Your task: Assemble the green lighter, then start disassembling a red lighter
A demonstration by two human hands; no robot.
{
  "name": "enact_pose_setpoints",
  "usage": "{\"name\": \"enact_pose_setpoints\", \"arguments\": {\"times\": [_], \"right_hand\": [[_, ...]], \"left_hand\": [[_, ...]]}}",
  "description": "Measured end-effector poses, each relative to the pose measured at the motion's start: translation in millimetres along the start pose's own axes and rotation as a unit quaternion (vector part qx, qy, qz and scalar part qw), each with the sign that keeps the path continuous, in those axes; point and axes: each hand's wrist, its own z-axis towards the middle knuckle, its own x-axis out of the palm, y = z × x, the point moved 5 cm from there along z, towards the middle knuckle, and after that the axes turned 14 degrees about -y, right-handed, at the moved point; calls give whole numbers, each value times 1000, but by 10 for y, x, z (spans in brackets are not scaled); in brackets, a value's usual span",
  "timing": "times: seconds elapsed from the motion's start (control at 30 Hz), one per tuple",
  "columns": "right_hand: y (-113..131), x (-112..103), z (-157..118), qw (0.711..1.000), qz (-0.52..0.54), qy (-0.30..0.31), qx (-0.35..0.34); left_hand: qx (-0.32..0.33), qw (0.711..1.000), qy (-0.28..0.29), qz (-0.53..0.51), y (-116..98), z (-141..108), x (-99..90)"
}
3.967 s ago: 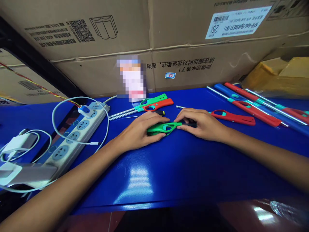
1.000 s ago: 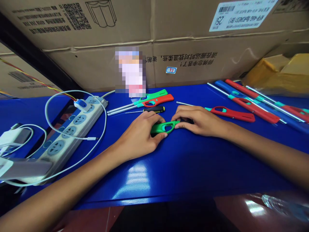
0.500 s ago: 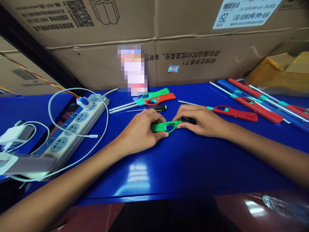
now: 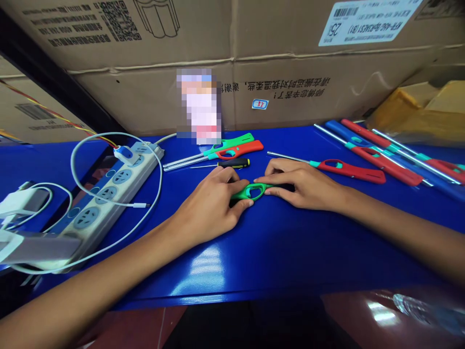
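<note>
My left hand [image 4: 221, 198] is closed round the handle end of a green gas lighter [image 4: 253, 192], just above the blue tabletop. My right hand [image 4: 300, 183] pinches the lighter's other end beyond its oval trigger opening. Fingers hide both ends of the lighter, so I cannot see whether a metal tube is on it. Right behind my right hand lies a red lighter [image 4: 348, 172] with a long metal tube. Beyond my left hand rest a screwdriver [image 4: 238, 163] with a black and yellow handle, an orange-red lighter [image 4: 247, 148] and another green lighter [image 4: 238, 140].
Several red and blue lighters [image 4: 394, 162] lie at the right. A power strip [image 4: 105, 203] with white cables occupies the left. A phone with a blurred screen [image 4: 200, 106] leans against a large cardboard box [image 4: 145, 102]. A yellow package [image 4: 410, 104] sits at the back right.
My left fingers have shifted over the green lighter, covering more of its handle. My right fingers have moved slightly left along its other end. The rest stays in place.
</note>
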Motion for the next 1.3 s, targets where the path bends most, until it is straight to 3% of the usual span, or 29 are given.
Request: {"name": "enact_pose_setpoints", "arguments": {"times": [0.13,0.27,0.5,0.63,0.8,1.3], "right_hand": [[46,61,-6,999,-45,7,-28],[44,111,-6,997,-53,-15,-49],[10,126,-14,998,-30,-33,-53],[23,114,2,998,-16,-38,-39],[27,103,19,999,3,-43,-34],[7,112,18,999,-13,-32,-20]], "left_hand": [[-1,1000,15,-5,20,15,14],[21,997,65,-42,85,61,-11],[54,984,168,-35,184,42,-233],[52,984,169,-6,217,49,-326],[46,983,167,-56,247,85,-384],[66,988,135,43,290,128,-337]]}}
